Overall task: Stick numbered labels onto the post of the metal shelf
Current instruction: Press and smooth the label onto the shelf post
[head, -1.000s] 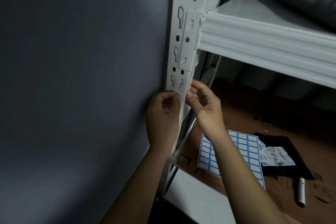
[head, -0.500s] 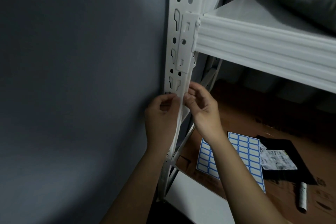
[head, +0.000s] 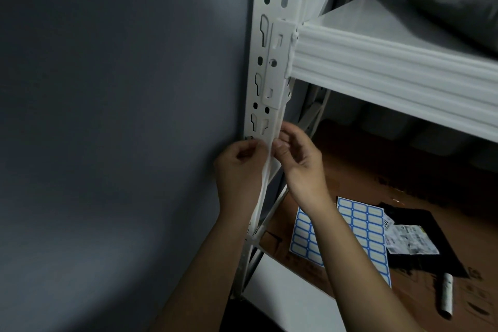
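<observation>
Only one camera here, the head one, looking down along the white shelf post (head: 265, 81) where it stood hard against the grey wall (head: 113, 116).

Both hands met at the post, just under the bracket where the shelf beam (head: 390, 67) hooks in. The left hand (head: 238, 167) was on the wall side with its fingers curled in toward the post's front face, and the right hand (head: 297, 155) came from the open side, thumb and fingertips pinched together at the post's edge. Made sense to me: one hand each side lets you square something small on a narrow strip of metal. The label itself I honestly couldn't make out, it was hidden between the fingers, so I can't tell for sure whether either grip was holding it or just pressing it flat. My guess was the label sat right there on the post at fingertip level.

The post ran straight up and down, long axis vertical, slotted face turned toward the camera, and the hands worked that face below the last visible slots.

Down on the brown floor (head: 404, 170) the label sheet (head: 361, 226), blue-bordered, lay flat behind the right forearm, close enough to reach back for the next one. Beside it sat a black bag (head: 431, 259) with a white packet (head: 409, 242) on top, and a small roll (head: 446, 296) further off.
</observation>
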Action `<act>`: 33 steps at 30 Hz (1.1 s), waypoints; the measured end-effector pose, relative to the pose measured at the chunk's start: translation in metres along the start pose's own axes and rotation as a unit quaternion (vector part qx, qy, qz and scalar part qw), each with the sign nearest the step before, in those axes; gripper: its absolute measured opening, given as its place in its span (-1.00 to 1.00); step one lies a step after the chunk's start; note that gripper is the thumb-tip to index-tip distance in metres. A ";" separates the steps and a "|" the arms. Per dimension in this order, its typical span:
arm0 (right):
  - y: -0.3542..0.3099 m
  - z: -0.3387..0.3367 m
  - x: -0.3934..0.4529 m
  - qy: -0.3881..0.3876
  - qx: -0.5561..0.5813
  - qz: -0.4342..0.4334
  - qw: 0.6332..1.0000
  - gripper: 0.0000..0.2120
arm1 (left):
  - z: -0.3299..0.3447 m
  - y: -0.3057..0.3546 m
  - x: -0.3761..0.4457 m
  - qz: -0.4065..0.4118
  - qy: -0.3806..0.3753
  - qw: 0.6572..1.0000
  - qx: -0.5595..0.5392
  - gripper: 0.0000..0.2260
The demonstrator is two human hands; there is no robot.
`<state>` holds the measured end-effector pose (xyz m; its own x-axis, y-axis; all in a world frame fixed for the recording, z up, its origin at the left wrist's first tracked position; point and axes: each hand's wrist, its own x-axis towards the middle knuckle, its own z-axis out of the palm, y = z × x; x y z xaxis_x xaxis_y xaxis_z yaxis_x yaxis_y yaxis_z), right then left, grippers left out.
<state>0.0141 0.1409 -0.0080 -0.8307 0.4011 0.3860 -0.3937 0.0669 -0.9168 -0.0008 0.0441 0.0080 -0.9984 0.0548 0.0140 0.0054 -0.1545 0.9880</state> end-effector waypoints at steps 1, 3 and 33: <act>0.000 0.000 0.000 0.001 0.002 0.000 1.000 -0.73 | 0.001 0.000 0.000 0.001 0.002 1.000 0.003 -0.96; 0.000 0.001 0.000 0.002 0.004 0.000 1.000 -0.73 | 0.003 0.000 0.000 0.002 0.009 1.000 0.011 -0.96; -0.004 0.010 -0.017 0.046 -0.082 -0.046 0.995 -0.55 | -0.004 -0.012 -0.002 0.068 0.006 0.995 0.074 -0.93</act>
<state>0.0256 0.1246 -0.0100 -0.7520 0.4674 0.4648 -0.3907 0.2518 -0.8854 0.0013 0.0423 -0.0043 -0.9885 0.0316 0.1481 0.1477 -0.0129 0.9889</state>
